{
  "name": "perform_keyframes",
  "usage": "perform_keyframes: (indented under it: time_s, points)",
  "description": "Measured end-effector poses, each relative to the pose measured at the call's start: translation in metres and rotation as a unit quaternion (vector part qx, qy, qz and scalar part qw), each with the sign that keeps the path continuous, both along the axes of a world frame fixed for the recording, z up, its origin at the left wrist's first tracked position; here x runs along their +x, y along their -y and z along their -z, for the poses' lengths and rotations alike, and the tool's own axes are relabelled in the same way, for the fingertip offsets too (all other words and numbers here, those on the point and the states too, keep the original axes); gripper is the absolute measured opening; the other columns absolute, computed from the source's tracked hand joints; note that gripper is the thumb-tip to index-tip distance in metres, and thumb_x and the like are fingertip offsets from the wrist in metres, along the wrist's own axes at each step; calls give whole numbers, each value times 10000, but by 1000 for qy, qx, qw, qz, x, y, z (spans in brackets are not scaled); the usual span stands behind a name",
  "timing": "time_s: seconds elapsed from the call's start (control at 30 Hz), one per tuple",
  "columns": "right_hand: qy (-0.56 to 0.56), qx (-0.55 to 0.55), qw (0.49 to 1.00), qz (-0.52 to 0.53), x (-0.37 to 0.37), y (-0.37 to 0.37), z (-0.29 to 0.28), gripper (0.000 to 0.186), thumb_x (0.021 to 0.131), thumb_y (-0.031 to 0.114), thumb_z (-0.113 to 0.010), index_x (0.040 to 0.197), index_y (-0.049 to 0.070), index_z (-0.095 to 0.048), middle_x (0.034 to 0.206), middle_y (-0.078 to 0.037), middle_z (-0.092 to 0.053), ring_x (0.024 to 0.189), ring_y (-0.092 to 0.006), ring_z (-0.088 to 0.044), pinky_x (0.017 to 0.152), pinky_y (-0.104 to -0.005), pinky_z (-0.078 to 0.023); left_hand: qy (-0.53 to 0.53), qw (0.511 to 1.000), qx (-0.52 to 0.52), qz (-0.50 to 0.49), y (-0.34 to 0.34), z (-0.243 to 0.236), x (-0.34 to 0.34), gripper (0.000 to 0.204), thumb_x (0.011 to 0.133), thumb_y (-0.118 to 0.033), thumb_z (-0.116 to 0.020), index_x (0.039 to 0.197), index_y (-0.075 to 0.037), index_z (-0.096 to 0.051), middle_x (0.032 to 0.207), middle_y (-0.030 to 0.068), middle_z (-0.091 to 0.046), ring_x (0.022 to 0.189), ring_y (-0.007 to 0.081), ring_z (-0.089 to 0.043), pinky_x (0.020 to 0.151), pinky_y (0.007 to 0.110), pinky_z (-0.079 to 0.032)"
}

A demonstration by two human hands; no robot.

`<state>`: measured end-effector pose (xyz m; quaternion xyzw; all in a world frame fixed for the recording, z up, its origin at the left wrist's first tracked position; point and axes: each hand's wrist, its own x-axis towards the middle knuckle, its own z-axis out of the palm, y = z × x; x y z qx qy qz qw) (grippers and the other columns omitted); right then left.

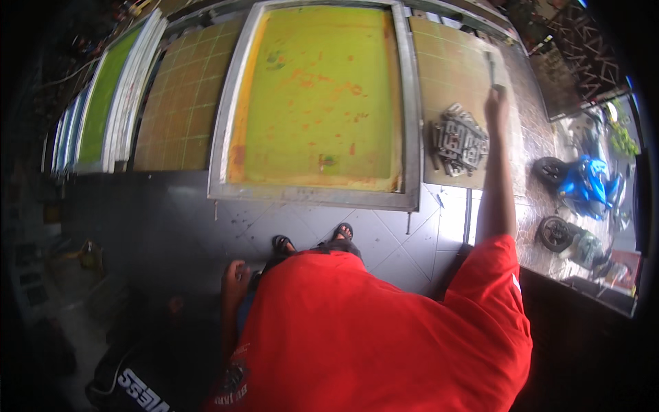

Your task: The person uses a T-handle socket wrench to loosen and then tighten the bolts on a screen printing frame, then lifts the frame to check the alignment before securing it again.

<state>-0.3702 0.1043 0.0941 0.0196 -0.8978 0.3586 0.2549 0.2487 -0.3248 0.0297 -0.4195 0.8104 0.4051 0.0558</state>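
My right arm reaches out to the far right, and my right hand point(496, 106) is closed around a slim dark tool point(491, 67), its kind too blurred to make out. That hand is over the right edge of a tan board point(439, 75), just beyond a heap of grey metal parts point(458, 141) lying on it. Beside my hip, at the lower left, my left hand point(236, 276) has its fingers curled, and what they may hold is hidden. A printing screen point(312, 89) with yellow-green mesh and a grey metal frame stands in front of me.
Another tan board point(182, 96) lies left of the screen, with several more framed screens point(113, 96) stacked beyond it. Grey floor tiles point(384, 237) show around my sandalled feet. A blue motorcycle point(587, 185) and another two-wheeler point(576, 240) stand at the right.
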Motion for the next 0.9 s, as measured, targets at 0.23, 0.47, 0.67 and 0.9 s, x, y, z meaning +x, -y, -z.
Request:
perform_keyframes:
  time_s: [0.23, 0.47, 0.67, 0.9]
  points:
    - [110, -367, 898, -214, 188, 106, -92, 427, 962, 343, -413, 1290, 73, -454, 634, 64, -352, 517, -15, -300, 439, -154, -232, -207, 978, -21, -35, 78, 2, -42, 237, 883, -181, -567, 1023, 8, -549, 936, 121, -609, 806, 171, -593, 700, 281, -465]
    - [313, -614, 661, -296, 349, 222, -28, 193, 917, 197, -500, 1034, 51, -549, 642, 18, -414, 493, -55, -350, 424, -187, -302, -246, 962, 108, -55, 160, -17, -93, 272, 937, -253, -471, 1082, -31, -529, 1031, 75, -576, 879, 137, -573, 739, 249, -430]
    - [505, -544, 639, -202, 482, 331, 30, 286, 888, 162, -525, 1119, -8, -524, 616, 26, -414, 490, -59, -339, 423, -205, -257, -203, 936, 264, 113, 216, -6, -123, 266, 936, -242, -464, 1107, -45, -514, 1014, 63, -562, 866, 126, -558, 747, 253, -422]
    - [476, -685, 551, -8, 559, 422, 59, 258, 890, 160, -520, 1118, 40, -526, 643, 42, -410, 488, -40, -303, 438, -202, -242, -156, 900, 270, 306, 242, -9, -140, 312, 924, -228, -474, 1157, -21, -461, 981, 83, -569, 835, 129, -560, 730, 260, -426]
